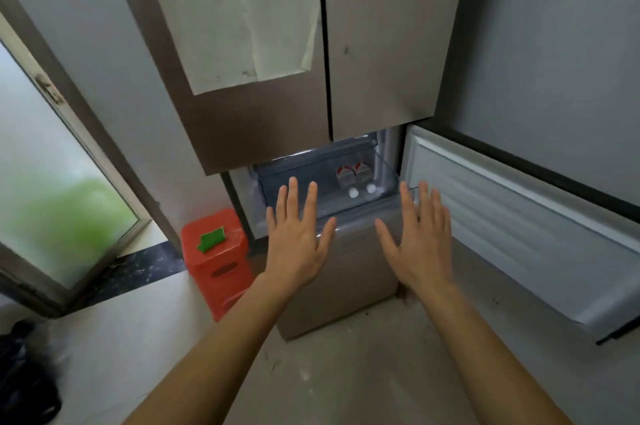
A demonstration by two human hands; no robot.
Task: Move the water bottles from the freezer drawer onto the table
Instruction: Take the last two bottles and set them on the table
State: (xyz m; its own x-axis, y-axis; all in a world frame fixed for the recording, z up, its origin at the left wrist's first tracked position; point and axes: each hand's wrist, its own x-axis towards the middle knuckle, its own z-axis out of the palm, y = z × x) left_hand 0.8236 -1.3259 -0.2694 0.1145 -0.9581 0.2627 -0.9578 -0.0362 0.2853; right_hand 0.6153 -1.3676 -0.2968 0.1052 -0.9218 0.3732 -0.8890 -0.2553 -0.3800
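Two water bottles (356, 178) lie side by side, caps toward the camera, at the right end of the open freezer drawer (298, 196). Left hand (298, 234) and right hand (417, 237) are held flat before the drawer, fingers spread, gripping nothing.
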